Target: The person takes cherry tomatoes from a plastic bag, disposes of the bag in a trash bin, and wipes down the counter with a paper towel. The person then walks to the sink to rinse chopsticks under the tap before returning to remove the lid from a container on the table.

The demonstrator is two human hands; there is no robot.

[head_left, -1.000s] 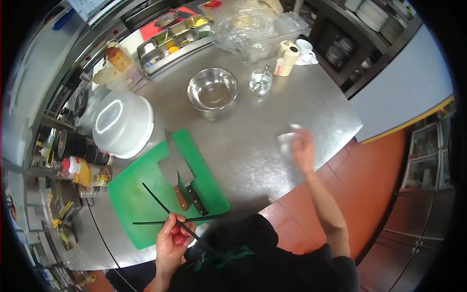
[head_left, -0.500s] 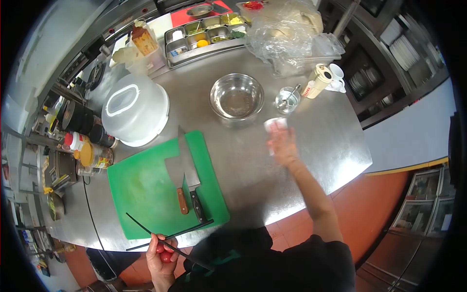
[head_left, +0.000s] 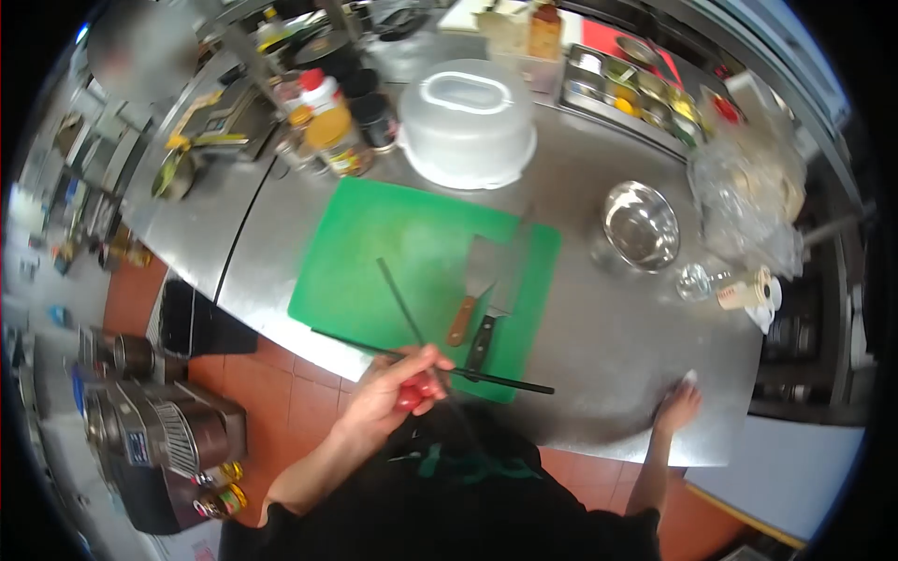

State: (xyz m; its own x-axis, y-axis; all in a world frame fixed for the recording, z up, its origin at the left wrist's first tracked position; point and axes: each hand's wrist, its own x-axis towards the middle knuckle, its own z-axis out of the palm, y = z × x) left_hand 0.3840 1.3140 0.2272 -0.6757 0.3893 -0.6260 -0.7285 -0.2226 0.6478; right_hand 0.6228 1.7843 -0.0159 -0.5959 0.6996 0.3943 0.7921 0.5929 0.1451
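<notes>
My left hand (head_left: 404, 385) is closed around dark sticks (head_left: 400, 297) and small round red items (head_left: 412, 396), close to the near edge of a green cutting board (head_left: 374, 243). The sticks cross each other at the fingers. On the board's right part lie a wide-bladed tool with a wooden handle (head_left: 459, 321) and a knife with a black handle (head_left: 481, 344). My right hand (head_left: 678, 407) presses a white cloth or paper (head_left: 690, 377) on the steel table (head_left: 599, 374), near its front right edge; most of the white piece is covered.
Beyond the board is a white domed container (head_left: 468, 122), with jars (head_left: 337, 140) to its left. A metal bowl (head_left: 641, 226), a glass (head_left: 693, 281) and a cream cup (head_left: 745, 290) stand to the right. Metal trays of food (head_left: 636, 98) are behind. A person (head_left: 140, 51) is at the far left.
The view has swung left. My right hand has moved with the white piece from near the bowl to the table's front right edge. My left hand still holds the sticks and red items.
</notes>
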